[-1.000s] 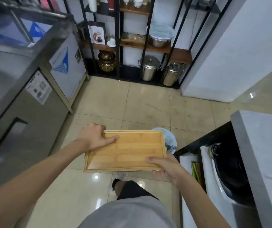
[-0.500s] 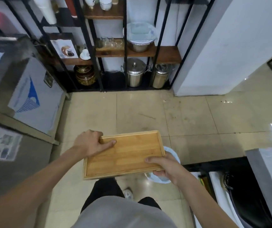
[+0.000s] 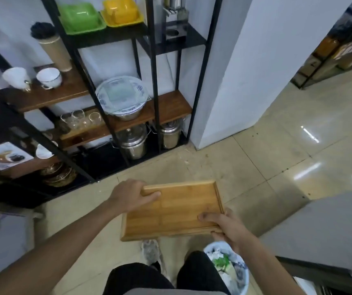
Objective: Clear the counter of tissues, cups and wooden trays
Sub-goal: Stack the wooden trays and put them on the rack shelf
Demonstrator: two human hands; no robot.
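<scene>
A wooden tray point(image 3: 172, 209), empty and held roughly level above the tiled floor point(image 3: 256, 167), travels toward a black metal shelving unit point(image 3: 153, 81) in the grip of two bare hands. The left hand point(image 3: 129, 195) clamps the tray's far-left corner, thumb laid flat across its top face and fingers curled under the rim; the right hand point(image 3: 227, 227) pinches the near-right corner, thumb pressed on top and fingers beneath.

The shelving now fills the far left of the view, much closer than a second ago, when it stood well back across the floor. The steel cabinet that lined the left side then is gone from sight, and the dark sink area at the near right has dropped away, leaving only a grey counter edge point(image 3: 320, 226) at right. The grip on the tray is unchanged across all three moments.

The bin lined with a bag point(image 3: 228, 271), holding crumpled tissue and scraps, sits at the person's feet, just below the right hand. Wooden shelves point(image 3: 166, 107) ahead hold a covered bowl, glasses and steel pots; the tray looks bound for storage there, so this item is off the counter but not yet put away.
</scene>
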